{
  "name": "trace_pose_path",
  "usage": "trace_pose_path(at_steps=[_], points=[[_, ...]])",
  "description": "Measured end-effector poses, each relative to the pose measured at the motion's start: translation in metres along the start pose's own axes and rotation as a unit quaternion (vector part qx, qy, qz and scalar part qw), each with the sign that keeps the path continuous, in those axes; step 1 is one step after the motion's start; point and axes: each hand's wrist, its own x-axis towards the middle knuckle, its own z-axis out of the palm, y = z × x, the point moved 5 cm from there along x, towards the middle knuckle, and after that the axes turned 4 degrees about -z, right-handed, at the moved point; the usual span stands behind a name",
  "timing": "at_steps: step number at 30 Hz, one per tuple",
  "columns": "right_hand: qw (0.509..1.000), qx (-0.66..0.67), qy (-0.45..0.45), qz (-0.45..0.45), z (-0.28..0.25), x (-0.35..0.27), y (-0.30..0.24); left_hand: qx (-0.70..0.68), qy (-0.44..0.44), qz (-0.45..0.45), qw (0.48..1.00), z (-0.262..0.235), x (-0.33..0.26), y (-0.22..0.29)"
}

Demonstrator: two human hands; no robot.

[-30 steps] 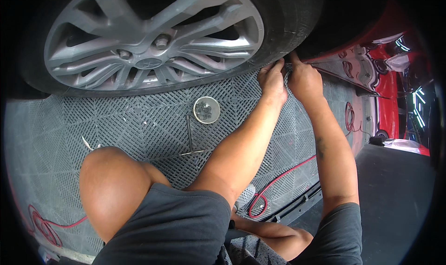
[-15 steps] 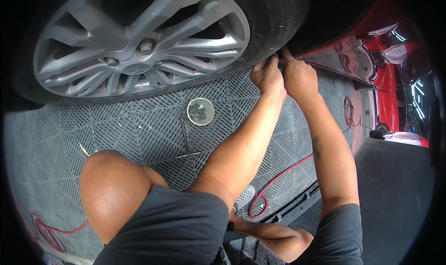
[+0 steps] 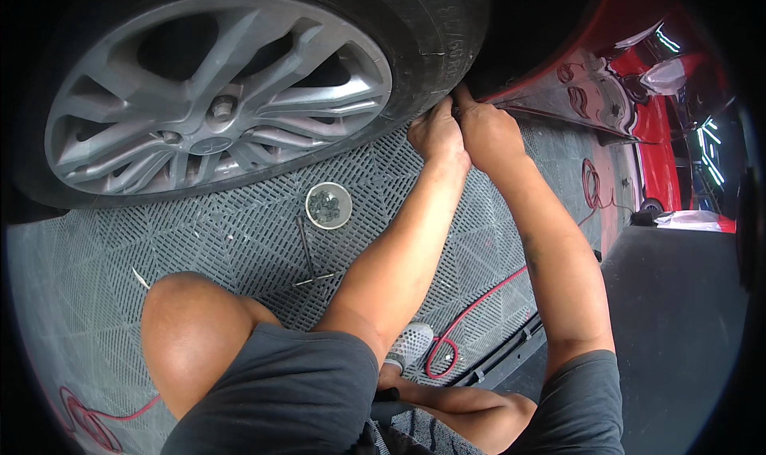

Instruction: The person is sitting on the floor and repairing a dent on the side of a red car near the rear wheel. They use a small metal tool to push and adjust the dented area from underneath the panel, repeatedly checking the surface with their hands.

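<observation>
Pressing together at the tyre [image 3: 447,32] edge, left hand [image 3: 435,132] and right hand [image 3: 488,136]; grip contents indiscernible.

Grey lattice floor tiles [image 3: 239,240], dark smooth floor [image 3: 670,319] at right, dim light

Fingertips of left hand [image 3: 435,132] and right hand [image 3: 488,136] hidden at the tire [image 3: 431,32] edge, so impossible to tell what is pinched there. Top of the tire cut off by the dark rim. Contents of the small round dish [image 3: 328,205] too small to identify. Foot in the grey shoe [image 3: 409,345] mostly covered by the left forearm.
</observation>
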Motion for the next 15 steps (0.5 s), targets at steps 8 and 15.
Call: trace_pose_path(at_steps=[8,15], points=[[0.999,0.031,-0.004,0.003,0.0,0.001,0.002,0.013,0.004,-0.026,1.0,0.0,-0.004,-0.002],[0.99,0.13,-0.017,0.051,0.0,0.003,-0.007,0.053,-0.03,-0.013,0.998,-0.015,0.005,0.002]])
